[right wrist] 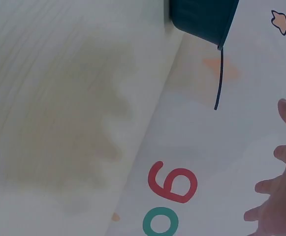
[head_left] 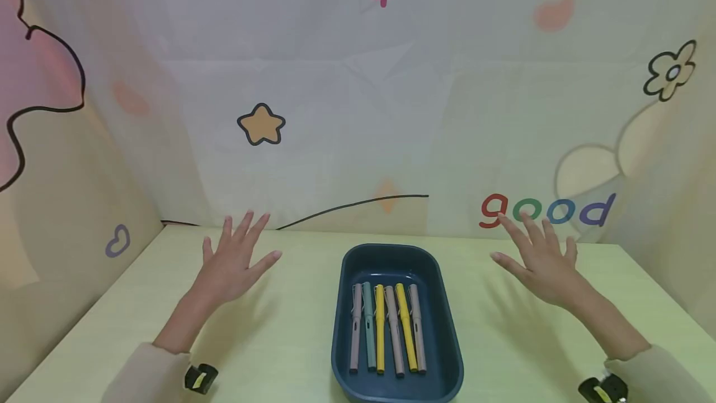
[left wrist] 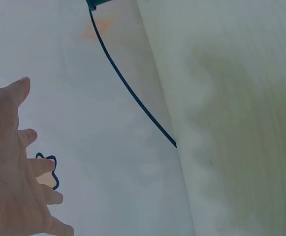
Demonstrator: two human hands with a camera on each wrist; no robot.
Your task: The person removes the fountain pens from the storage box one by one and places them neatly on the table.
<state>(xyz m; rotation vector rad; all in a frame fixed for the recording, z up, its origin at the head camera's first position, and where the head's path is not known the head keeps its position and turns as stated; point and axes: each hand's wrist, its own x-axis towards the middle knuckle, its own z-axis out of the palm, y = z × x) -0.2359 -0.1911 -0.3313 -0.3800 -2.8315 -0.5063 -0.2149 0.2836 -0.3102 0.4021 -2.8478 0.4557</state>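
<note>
A dark blue tray (head_left: pixel 398 387) stands on the table between my two hands. Several capped pens lie side by side in it: yellow ones such as the yellow pen (head_left: pixel 380 328), a teal pen (head_left: pixel 369 328) and greyish-mauve ones such as the mauve pen (head_left: pixel 355 328). To the tray's left, my left hand (head_left: pixel 226 272) hovers over the table with fingers spread and holds nothing. On the other side my right hand (head_left: pixel 542 269) is likewise raised, fingers apart, touching nothing. The right wrist view catches a corner of the tray (right wrist: pixel 204 19) at the top.
The pale yellow-green table (head_left: pixel 291 341) ends at a printed cloth backdrop (head_left: pixel 335 111) with a star, a flower and the word "good" (head_left: pixel 548 210). Cloth also rises along the left and right sides. A black wrist device (head_left: pixel 201 378) sits at the left cuff.
</note>
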